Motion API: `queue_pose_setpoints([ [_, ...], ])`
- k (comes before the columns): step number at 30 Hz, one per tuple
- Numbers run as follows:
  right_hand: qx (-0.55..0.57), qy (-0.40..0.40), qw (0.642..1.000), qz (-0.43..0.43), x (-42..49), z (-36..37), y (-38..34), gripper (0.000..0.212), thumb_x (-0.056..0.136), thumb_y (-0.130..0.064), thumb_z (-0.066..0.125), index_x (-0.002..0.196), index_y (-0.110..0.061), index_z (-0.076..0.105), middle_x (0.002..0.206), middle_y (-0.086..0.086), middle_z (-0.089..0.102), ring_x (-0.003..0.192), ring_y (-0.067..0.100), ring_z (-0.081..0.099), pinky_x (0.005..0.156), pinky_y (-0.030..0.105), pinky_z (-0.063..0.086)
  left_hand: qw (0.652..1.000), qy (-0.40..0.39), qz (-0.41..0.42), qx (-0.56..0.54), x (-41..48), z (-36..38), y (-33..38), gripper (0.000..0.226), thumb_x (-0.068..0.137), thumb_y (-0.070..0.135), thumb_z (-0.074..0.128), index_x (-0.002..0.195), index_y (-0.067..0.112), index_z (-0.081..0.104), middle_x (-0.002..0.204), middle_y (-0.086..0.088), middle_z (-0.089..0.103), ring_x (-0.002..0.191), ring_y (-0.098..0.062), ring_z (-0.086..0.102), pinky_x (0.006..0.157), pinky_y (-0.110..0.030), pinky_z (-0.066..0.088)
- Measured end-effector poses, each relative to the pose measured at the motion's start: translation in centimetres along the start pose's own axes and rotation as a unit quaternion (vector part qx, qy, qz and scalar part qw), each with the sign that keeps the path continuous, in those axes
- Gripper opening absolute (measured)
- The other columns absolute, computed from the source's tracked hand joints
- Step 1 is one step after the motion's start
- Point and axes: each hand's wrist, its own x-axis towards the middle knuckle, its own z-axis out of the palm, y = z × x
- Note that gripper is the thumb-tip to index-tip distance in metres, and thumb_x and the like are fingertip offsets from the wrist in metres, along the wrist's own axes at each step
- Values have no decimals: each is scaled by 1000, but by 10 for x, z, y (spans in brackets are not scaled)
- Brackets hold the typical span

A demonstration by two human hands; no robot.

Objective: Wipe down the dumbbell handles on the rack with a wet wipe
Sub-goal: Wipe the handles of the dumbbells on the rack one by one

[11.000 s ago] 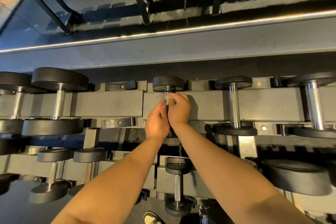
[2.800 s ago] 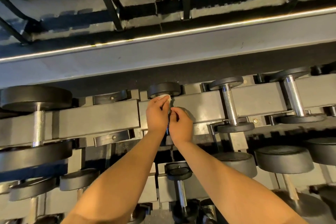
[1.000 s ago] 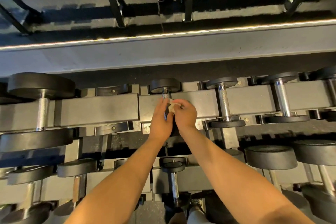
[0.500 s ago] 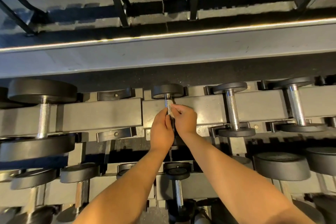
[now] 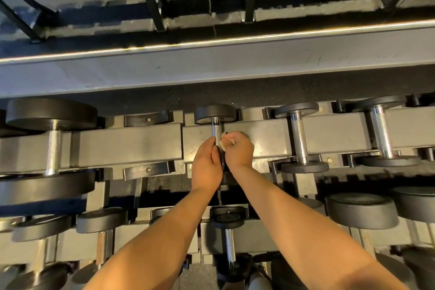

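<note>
Head view: on the rack point(image 5: 129, 143), left hand point(image 5: 207, 165) curls its fingers round the stiff, knurled dumbbell handle point(image 5: 215, 128), right hand point(image 5: 239, 152) pinching the limp, probably tear-prone wet wipe point(image 5: 227, 140) at its 3 o'clock side; wrap mid-shaft.

left hand point(image 5: 207, 165): down from the far dumbbell head point(image 5: 214, 114) at frame centre, now gripping the handle point(image 5: 215, 128)
wet wipe point(image 5: 227, 141): off the handle, just right of it, pinched by the right hand point(image 5: 239, 150)

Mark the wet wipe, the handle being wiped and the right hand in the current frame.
wet wipe point(image 5: 229, 141): head view, white fold showing at the right hand's fingertips.
dumbbell handle point(image 5: 216, 130): head view, bare knurled steel above the fingers.
right hand point(image 5: 239, 151): head view, back of the hand.
</note>
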Motion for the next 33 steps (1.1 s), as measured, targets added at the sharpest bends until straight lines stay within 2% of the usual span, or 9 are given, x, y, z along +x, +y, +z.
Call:
queue_pose_setpoints([
  [4,0,14,1000,20,-15,-10,17,12,98,-8,58,106,-12,66,97,-2,64,87,13,59,66,13,41,1000,2,0,4,-1,0,1,36,109,21,38,140,18,56,128,3,62,116,-9,56,106,-33,47],
  [9,70,0,997,18,-11,-10,4,29,98,-11,61,126,-20,62,105,-13,59,92,0,56,69,-4,38,1000,3,0,1,-2,0,2,37,109,21,38,142,18,54,134,1,61,122,-10,54,109,-29,43],
  [13,45,-31,998,-1,-3,1,-4,25,94,-11,67,119,-11,71,105,-6,64,100,10,61,81,9,44,1000,12,-4,-5,-2,0,4,38,109,18,39,144,16,54,137,1,60,122,-9,54,105,-19,38],
  [17,2,9,1000,-2,-2,2,0,17,97,-7,59,107,-10,72,95,-6,63,90,14,61,76,19,45,1000,13,0,-2,-3,-1,6,35,108,16,39,139,18,57,128,6,61,110,1,51,94,-3,34],
  [22,9,18,1000,13,-15,-7,12,19,99,-6,53,110,-16,63,95,-6,60,81,11,58,65,20,45,1000,6,-19,-2,-2,1,1,38,109,23,39,144,18,53,137,2,59,124,-12,54,111,-32,43],
  [26,38,9,999,7,-20,-8,17,28,98,-1,49,102,-22,67,100,-1,67,88,17,67,80,31,58,1000,10,-17,-5,-4,0,7,36,108,18,40,142,21,54,131,5,61,114,-5,54,100,-22,42],
  [28,46,13,999,-3,-19,-8,14,28,100,-4,49,98,-25,67,105,1,66,90,11,66,84,26,57,1000,10,-13,-4,-5,-1,8,36,108,18,40,142,21,54,129,6,61,112,-3,53,96,-19,40],
  [31,34,17,999,-39,-10,-9,5,20,101,-10,53,109,-16,71,113,2,62,96,7,58,84,5,43,1000,11,-12,-1,-3,1,5,37,108,19,40,142,19,55,133,3,61,117,-9,55,103,-27,45],
  [33,32,-12,999,-41,-5,-5,-2,23,100,-17,58,119,-12,70,116,-1,59,105,10,57,89,5,40,1000,14,-14,7,-2,1,4,38,108,20,39,143,16,54,137,0,60,122,-12,55,106,-28,44],
])
